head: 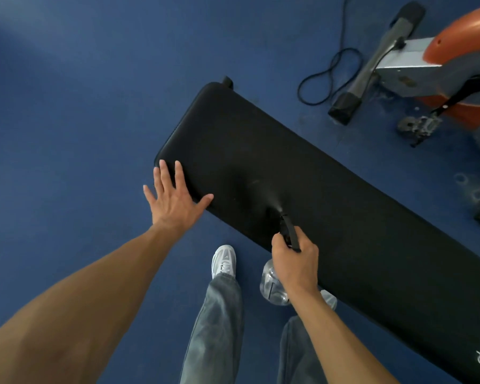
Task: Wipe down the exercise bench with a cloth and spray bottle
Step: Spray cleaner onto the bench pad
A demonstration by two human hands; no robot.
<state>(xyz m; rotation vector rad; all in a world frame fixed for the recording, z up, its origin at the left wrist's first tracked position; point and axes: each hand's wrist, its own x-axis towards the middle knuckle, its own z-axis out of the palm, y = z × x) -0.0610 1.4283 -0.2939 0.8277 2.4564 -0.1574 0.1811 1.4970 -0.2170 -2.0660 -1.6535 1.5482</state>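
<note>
We take the exercise bench (302,173) as our landmark. Its long axis runs slantwise from a rounded end up and to our left down to a lettered end low on our right, and we stand at its near long side.

Our hands are well apart. The left hand (175,200) is flat, with fingers spread and holding nothing. It lies over the near corner of the bench's rounded end, with thumb and fingertips over the pad's edge. We cannot tell whether it presses down or only hovers there.

The right hand (295,263) is wrapped round the neck of the spray bottle (273,286) at the near edge of the bench, further along toward the lettered end. The nozzle points across the pad, and a thin mist (263,189) fans out onto the surface between the two hands.

We see no cloth anywhere, so we judge that the wiping is yet to come and that most of the bench toward the lettered end is still unsprayed. The next strokes should run along the long axis. The left hand is nearer the rounded end and the right is nearer the rest.

Beyond the bench's far side stand an exercise bike (441,65) and a looped cable (330,76) on the blue floor (81,106).
</note>
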